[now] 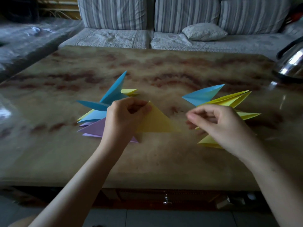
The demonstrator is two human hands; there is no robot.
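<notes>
My left hand (124, 118) pinches the top corner of a yellow folded paper triangle (157, 122) held over the marble table (147, 161). Behind and under that hand lies a pile of folded pieces: blue ones (113, 94), a purple one (95, 128) and a yellow one (129, 91). My right hand (219, 126) hovers to the right with fingers curled, thumb and forefinger close together, nothing visibly between them. Around it lie more folded pieces: a blue one (201, 95) and yellow ones (229, 99), partly hidden by the hand.
A shiny metal kettle (290, 64) stands at the table's far right edge. A striped sofa (180, 15) with a small cushion (204, 31) runs behind the table. A drawer with a metal knob (166, 200) sits under the table's front edge.
</notes>
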